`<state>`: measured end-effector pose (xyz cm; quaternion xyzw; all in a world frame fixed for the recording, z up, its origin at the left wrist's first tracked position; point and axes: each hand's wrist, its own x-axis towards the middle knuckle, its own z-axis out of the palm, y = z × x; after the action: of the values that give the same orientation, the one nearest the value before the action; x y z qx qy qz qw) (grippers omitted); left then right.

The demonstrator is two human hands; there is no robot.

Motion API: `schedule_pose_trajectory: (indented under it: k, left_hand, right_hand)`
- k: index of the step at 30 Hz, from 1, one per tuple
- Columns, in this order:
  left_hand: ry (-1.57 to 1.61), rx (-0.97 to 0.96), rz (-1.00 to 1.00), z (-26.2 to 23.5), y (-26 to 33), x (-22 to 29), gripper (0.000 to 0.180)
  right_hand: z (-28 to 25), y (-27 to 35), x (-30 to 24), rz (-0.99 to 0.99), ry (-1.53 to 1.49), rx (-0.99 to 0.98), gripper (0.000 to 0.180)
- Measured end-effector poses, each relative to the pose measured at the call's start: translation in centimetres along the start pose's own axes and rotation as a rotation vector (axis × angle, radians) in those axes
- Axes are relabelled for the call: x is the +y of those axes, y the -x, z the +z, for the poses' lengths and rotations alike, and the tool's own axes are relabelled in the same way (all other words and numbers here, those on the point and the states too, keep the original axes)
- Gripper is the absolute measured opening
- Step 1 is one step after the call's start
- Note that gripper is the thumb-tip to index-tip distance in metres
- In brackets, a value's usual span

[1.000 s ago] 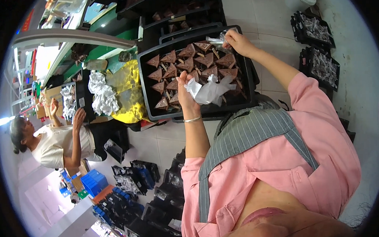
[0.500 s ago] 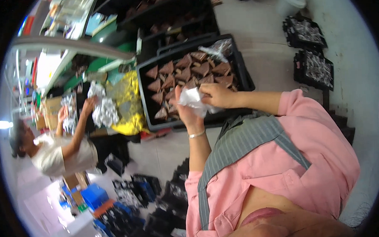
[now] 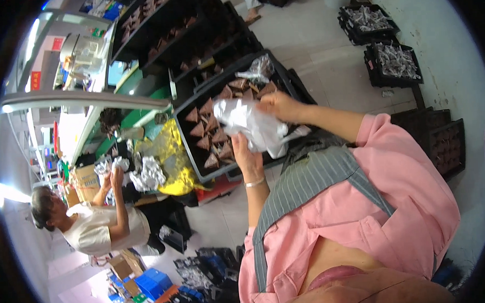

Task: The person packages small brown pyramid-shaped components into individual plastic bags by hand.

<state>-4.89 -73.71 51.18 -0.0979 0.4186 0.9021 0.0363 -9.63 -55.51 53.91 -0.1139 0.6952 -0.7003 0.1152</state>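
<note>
A thin, silvery white sheet (image 3: pixel 246 119), plastic film or foil, is spread out between my hands, wrinkled and shiny. My left hand (image 3: pixel 247 158) grips its lower edge, with some fingers hidden behind it. At the upper right edge my right hand (image 3: pixel 280 106) has closed fingers pinching it. Below lies a black crate (image 3: pixel 196 166) holding several brown triangular pieces (image 3: pixel 219 135), partly covered by the sheet. A crumpled clear plastic bag (image 3: pixel 261 69) lies in the crate's far right corner.
Black crates of brown pieces (image 3: pixel 166 39) stand beyond. At left a co-worker (image 3: pixel 103 226) handles crumpled silvery material near yellow sheeting (image 3: pixel 173 159). A metal rail (image 3: pixel 86 100) crosses the left. Crates of silvery pieces (image 3: pixel 394 63) sit along the right wall.
The sheet, bunched up between my hands before, is now opened out larger. My right hand has moved slightly up and right. The view has shifted, and the co-worker's hands have come together.
</note>
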Motion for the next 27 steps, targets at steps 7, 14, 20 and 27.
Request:
schedule_pose_trajectory:
  k: [7,14,20,27]
  left_hand:
    - [0.145,-0.054,-0.017,2.6,1.3,0.9,0.025]
    - [-0.071,-0.097,0.064,2.7,2.8,-0.5,0.052]
    - [0.054,0.09,0.171,1.2,2.6,-1.0,0.023]
    - [0.108,0.185,0.228,-2.3,2.6,0.1,0.032]
  right_hand:
    - [-0.3,0.1,2.7,-0.116,0.078,0.13,0.023]
    - [2.0,1.7,-0.1,-0.305,0.576,0.127,0.017]
    - [1.9,0.7,-1.8,-0.516,0.762,0.204,0.011]
    - [0.2,-1.5,-0.6,-0.06,-0.281,0.128,0.016]
